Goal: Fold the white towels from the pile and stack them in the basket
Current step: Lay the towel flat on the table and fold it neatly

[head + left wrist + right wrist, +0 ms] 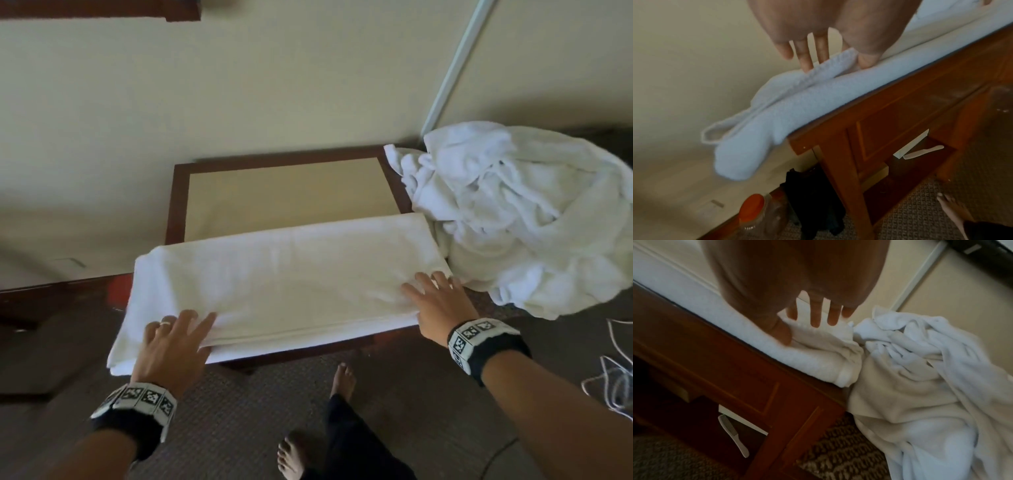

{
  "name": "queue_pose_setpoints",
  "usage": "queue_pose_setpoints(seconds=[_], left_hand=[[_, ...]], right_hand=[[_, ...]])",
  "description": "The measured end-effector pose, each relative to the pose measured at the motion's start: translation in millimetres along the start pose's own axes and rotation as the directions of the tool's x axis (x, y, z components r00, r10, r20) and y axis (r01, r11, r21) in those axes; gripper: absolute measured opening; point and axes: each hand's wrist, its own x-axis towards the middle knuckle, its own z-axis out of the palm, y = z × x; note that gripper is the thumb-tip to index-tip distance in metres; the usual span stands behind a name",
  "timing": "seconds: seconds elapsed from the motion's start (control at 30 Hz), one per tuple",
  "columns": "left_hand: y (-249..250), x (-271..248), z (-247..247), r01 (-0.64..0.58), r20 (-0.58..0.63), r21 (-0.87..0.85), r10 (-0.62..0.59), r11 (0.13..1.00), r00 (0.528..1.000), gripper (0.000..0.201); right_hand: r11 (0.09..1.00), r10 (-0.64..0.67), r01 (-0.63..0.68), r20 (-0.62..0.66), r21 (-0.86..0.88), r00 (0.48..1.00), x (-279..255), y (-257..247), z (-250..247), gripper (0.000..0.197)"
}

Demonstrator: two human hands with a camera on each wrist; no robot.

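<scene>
a heap of towels (524,219) crowds the table's (178,202) right end, touching the folded towel (284,277); left hand (171,346) and right hand (442,301) press it, fingers spread flat.

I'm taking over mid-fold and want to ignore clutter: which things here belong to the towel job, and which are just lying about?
Part of the job:
- folded towel on the table, under the left hand and right hand
- pile of white towels at the right
No basket in view.

Lying about:
- comb under the table
- orange-lidded jar
- cords on the carpet
</scene>
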Motion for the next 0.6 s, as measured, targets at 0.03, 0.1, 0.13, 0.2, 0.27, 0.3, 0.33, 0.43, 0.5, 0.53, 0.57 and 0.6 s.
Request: queue_pose_setpoints(seconds=[0.03,0.1,0.13,0.2,0.27,0.3,0.33,0.43,0.5,0.53,0.57,0.6], left_hand=[[-1.4,-0.2,1.0,-0.021,-0.020,-0.036,0.021,0.999,1.000,0.063],[-6.6,-4.1,9.4,-0.082,-0.084,-0.137,0.071,0.987,0.994,0.051],[-9.6,-8.4,15.6,-0.119,-0.118,-0.165,0.100,0.979,0.988,0.049],[-11.8,-19.7,26.8,-0.177,-0.151,-0.155,0.153,0.972,0.976,0.050],[-9.8,-25.5,32.1,-0.183,-0.136,-0.102,0.168,0.978,0.976,0.053],[-8.4,-23.4,32.4,-0.165,-0.105,-0.089,0.156,0.982,0.982,0.053],[-7.1,-17.1,30.7,-0.144,-0.081,-0.078,0.138,0.986,0.987,0.052],[-8.6,18.4,24.4,-0.048,0.001,-0.032,0.048,0.998,0.999,0.055],[-10.3,43.9,18.9,0.036,0.045,-0.030,-0.035,0.999,0.998,0.062],[-10.9,55.1,15.4,0.069,0.049,-0.056,-0.066,0.996,0.997,0.062],[-11.9,64.3,12.4,0.094,0.048,-0.111,-0.089,0.989,0.995,0.060],[-13.0,69.8,8.5,0.107,0.032,-0.180,-0.103,0.978,0.994,0.058]], right_hand=[[0.998,-0.035,0.037,-0.021,0.055,0.999,-2.3,-1.2,2.0,0.056],[0.980,-0.031,0.036,-0.030,0.197,0.999,-8.7,-0.7,3.6,0.050],[0.965,-0.012,0.024,-0.047,0.261,0.999,-12.5,0.6,6.7,0.047],[0.955,0.003,0.033,-0.124,0.294,0.992,-20.7,2.2,18.7,0.046],[0.965,-0.019,0.052,-0.131,0.255,0.991,-22.6,4.3,35.8,0.049],[0.969,-0.025,0.052,-0.112,0.242,0.993,-18.7,5.6,41.0,0.050],[0.971,-0.027,0.049,-0.096,0.236,0.995,-11.8,5.6,41.9,0.050],[0.988,0.025,-0.020,-0.034,0.154,0.999,20.1,3.6,31.6,0.053],[0.990,0.112,-0.112,0.006,0.082,0.994,46.4,3.1,22.4,0.060],[0.984,0.156,-0.158,0.028,0.085,0.987,59.9,2.8,17.7,0.062],[0.977,0.175,-0.181,0.060,0.111,0.983,70.9,2.8,13.1,0.062],[0.971,0.170,-0.179,0.066,0.158,0.983,78.1,3.3,9.4,0.059]])
